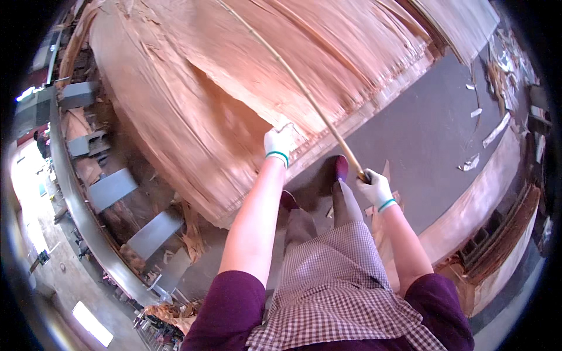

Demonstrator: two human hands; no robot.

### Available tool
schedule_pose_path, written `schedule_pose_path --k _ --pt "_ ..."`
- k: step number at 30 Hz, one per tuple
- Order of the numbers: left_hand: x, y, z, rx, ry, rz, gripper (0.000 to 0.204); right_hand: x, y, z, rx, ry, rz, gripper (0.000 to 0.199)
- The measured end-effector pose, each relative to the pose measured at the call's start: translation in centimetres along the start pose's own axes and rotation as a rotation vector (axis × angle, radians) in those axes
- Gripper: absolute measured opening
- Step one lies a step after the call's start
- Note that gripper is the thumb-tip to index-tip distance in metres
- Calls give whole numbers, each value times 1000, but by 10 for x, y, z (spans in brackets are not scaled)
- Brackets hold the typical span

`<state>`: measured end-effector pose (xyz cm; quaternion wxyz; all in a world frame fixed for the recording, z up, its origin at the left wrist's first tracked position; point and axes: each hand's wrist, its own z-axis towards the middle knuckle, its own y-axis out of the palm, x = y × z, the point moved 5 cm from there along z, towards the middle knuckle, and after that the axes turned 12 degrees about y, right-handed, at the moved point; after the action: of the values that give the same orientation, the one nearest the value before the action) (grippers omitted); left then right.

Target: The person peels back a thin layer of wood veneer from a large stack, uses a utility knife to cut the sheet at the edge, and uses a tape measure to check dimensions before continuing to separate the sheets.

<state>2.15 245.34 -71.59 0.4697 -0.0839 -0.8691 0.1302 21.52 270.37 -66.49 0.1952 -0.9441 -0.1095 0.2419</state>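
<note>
A wide stack of thin, reddish-tan wood veneer sheets [175, 111] fills the upper middle, its top sheet wrinkled, with a raised fold running toward me. My left hand [278, 144], in a white glove with a green cuff, is closed on the near edge of the top veneer sheet at that fold; its fingertips are partly hidden. A long, thin bamboo pole [304, 92] slants over the stack from the far side. Gripping its near end is my right hand [376, 188], gloved the same way, just off the stack's front edge.
Grey floor [421, 134] lies right of the stack, with scattered veneer scraps [497, 130]. Another pile of veneer [503, 234] stands at the right. Along the left runs a curved metal rail [76, 199] beside grey plates [153, 233]. My shoes are close to the stack.
</note>
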Motion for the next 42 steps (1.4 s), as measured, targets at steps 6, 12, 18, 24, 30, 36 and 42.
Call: schedule_pose_path --k 6,12,18,24,30,36,42 --pt "36 -29 -33 18 220 99 32 -26 -42 -19 146 -107 -102 26" --pt "86 -44 -60 -199 4 -309 30 -66 -57 -66 256 -230 -16 24" --pt "110 -91 -88 -79 161 -236 32 -90 -31 -126 139 -370 255 19" --pt "87 -132 -113 -102 233 -154 35 -77 -9 -138 60 -373 315 22" --pt "66 -122 -135 -113 352 318 31 -87 -3 -138 -3 -345 297 25" --pt "110 -94 -144 11 553 257 44 -103 -14 -127 229 -345 -108 26" --pt "157 -50 -138 14 777 154 55 -91 -44 -107 327 -314 -149 20"
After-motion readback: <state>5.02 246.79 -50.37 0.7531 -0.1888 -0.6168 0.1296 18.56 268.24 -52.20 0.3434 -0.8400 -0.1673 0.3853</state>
